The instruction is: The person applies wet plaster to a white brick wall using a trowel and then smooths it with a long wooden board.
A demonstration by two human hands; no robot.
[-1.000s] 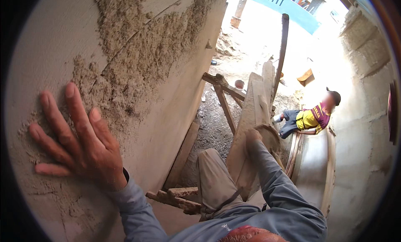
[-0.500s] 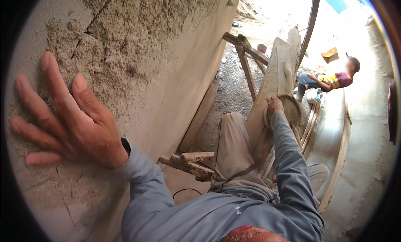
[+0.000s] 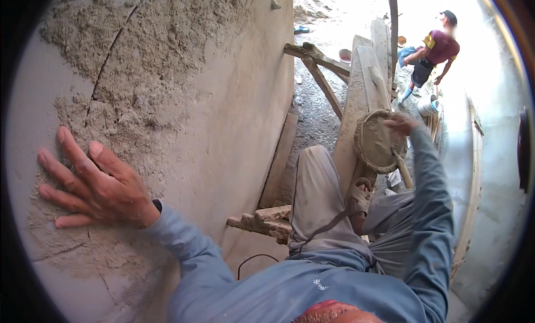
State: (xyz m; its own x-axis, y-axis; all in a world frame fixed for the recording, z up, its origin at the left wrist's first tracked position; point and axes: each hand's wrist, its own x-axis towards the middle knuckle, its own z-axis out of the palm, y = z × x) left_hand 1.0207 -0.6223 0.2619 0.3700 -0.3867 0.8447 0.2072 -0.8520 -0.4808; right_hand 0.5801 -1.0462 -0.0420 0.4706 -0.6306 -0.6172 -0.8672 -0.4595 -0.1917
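My left hand (image 3: 103, 186) rests against the plastered wall (image 3: 234, 100), fingers spread, just below a patch of rough mortar (image 3: 161, 61) with a crack through it. On the wooden plank (image 3: 348, 122) to my right stands a round, mortar-caked basin (image 3: 361, 150) with wet grey mortar (image 3: 376, 142) inside. A tool with a pale handle (image 3: 405, 172) leans over the basin's near right rim; its working end is in the mortar. Over the basin's right side hovers my right hand (image 3: 402, 124), its fingers smeared by motion, so any grip is unclear.
Wooden scaffold braces (image 3: 323, 81) stand between wall and plank, and rough timber ends (image 3: 264, 225) jut out beside my knee. Below, a co-worker (image 3: 440, 47) in a maroon shirt is on the ground near a bucket (image 3: 428, 104). A pale wall (image 3: 496, 172) rises at the right.
My right hand has left the basin's left rim and moved to its right side. The basin's inside now shows more. My left hand stays on the wall. The co-worker has gone from crouched to upright.
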